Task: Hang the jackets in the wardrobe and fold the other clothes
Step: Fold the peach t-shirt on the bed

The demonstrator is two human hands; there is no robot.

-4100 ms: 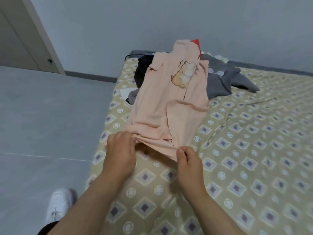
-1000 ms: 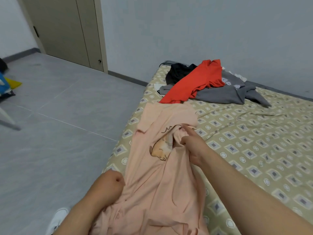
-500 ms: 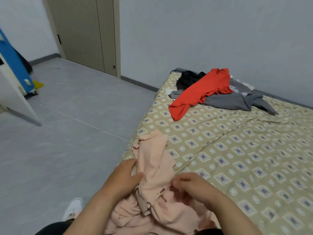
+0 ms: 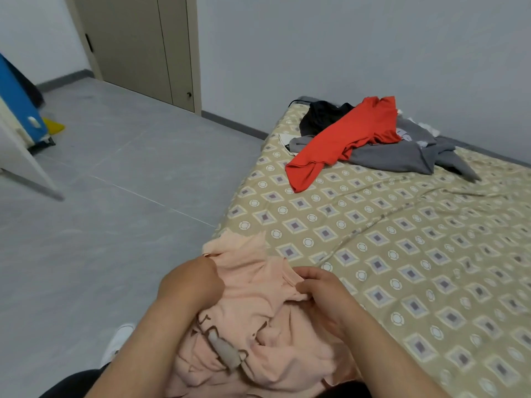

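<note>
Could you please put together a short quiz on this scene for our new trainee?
1. True or false: the peach shirt is neatly folded.
2. Which lies on the grey garment at the far end of the bed? A black one, B red one, C peach one.
3. How many hands hold the shirt?
Key: 1 false, it is bunched up. 2 B, the red garment. 3 two: left hand and right hand.

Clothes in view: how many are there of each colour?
Peach: 1, the peach shirt, bunched at the near edge of the bed
Red: 1, the red top
Grey: 1, the grey garment under it
Black: 1, the black garment behind
Total: 4 that I can tell apart
</note>
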